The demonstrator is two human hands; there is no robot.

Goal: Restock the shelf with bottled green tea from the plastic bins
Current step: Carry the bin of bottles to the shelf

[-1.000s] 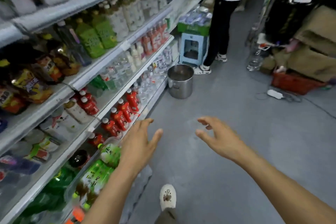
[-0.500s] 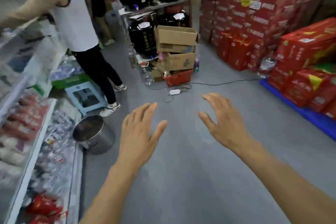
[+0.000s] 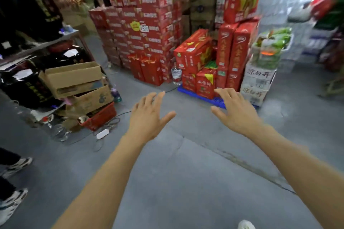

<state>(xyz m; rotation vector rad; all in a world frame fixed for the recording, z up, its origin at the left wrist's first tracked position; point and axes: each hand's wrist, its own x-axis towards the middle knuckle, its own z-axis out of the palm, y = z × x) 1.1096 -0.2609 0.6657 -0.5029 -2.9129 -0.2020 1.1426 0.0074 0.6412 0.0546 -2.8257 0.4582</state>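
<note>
— Two hands, both empty. The left hand point(image 3: 149, 117) and the right hand point(image 3: 236, 111) float out in front over bare grey floor point(image 3: 186, 182), fingers spread and relaxed, touching nothing.

— And what has changed?

— Nearly all of the view. A second ago the person faced the shelf on the left, with green tea bottles in a clear bin by the left wrist. Half a second ago the view had swung down the aisle, past a steel pot and a stool. Now the shelf is out of sight altogether, and the hands have kept the same open, spread pose throughout the turn.

— So what does that mean for the restocking?

— Probably that the person has turned away from the shelf to fetch more stock. Nothing is carried, so this looks like a trip between loads.

— Where is the tea now?

— Far right, past the blue pallet point(image 3: 214, 100): a clear plastic bin point(image 3: 270, 50) sits on stacked white cartons point(image 3: 258, 82), holding green-labelled bottles point(image 3: 273, 39). The blur there is heavy, so they seem to be green tea, but the labels cannot be read.

— Anything else farther off?

— Red cartons point(image 3: 149, 33) piled high at centre, and open cardboard boxes point(image 3: 74, 80) with a red basket point(image 3: 100, 117) to the left. Someone's trainers point(image 3: 13, 201) show at the near left edge.
</note>
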